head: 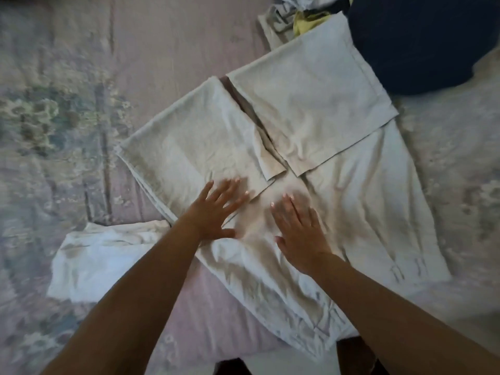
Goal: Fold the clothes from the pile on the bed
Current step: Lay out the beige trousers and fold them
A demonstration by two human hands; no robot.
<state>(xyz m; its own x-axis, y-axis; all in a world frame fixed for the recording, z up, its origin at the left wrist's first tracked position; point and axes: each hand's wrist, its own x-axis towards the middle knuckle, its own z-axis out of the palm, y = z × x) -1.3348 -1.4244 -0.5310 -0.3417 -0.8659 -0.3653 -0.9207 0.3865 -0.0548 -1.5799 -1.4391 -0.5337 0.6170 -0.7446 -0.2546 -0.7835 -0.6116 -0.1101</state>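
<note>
A floral-printed lilac bed sheet (162,50) covers the bed. Both the left hand (216,209) and right hand (300,234) press flat, fingers spread, on pale cream trousers (351,185), whose folded legs lie beyond the fingertips; bare sheet stretches left.

Bare bed (67,77) stretches wide to the left of the pale trousers (311,131). A white cloth (102,255) lies near-left, a dark blue cushion (422,44) blocks the far right, and the clothes pile (295,17) crowds the far edge.
</note>
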